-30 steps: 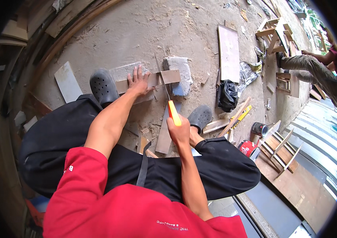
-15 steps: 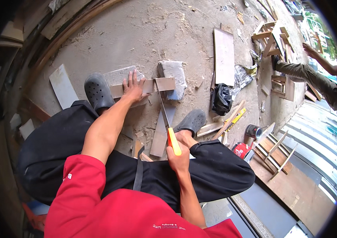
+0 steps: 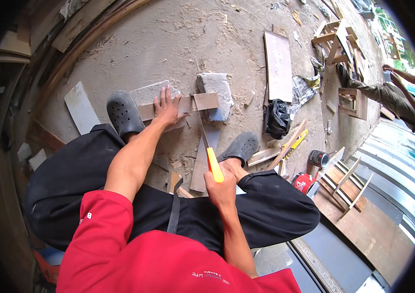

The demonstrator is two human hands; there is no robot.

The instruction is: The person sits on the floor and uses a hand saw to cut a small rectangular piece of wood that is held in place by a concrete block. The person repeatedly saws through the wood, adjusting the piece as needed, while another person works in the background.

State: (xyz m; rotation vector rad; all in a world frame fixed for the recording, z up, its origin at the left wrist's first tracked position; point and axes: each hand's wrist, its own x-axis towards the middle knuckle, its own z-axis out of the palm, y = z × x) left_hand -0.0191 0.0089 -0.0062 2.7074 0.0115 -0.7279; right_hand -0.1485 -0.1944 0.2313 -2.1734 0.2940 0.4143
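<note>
My left hand (image 3: 168,108) lies flat with spread fingers on a narrow wooden strip (image 3: 146,112), pressing it against a pale block (image 3: 144,94). The strip's far end (image 3: 206,101) rests on a second pale block (image 3: 220,85). My right hand (image 3: 222,188) is wrapped round the yellow-and-orange handle of a handsaw (image 3: 215,165). Its blade runs up to the strip's near edge, between the two blocks, and meets a cut line there. My feet, in grey clogs (image 3: 122,113), stand on either side of the strip.
Loose boards (image 3: 278,66) lie on the dusty ground, with a black plastic bag (image 3: 277,119) beside one. At right are a yellow level (image 3: 296,141), paint cans (image 3: 318,159) and wooden stools (image 3: 335,41). Another person (image 3: 405,105) is at far right. Timber (image 3: 78,29) is stacked at left.
The saw and my right hand have moved forward, away from me, along the cut. My left hand stays on the strip. The other person's hands have come together.
</note>
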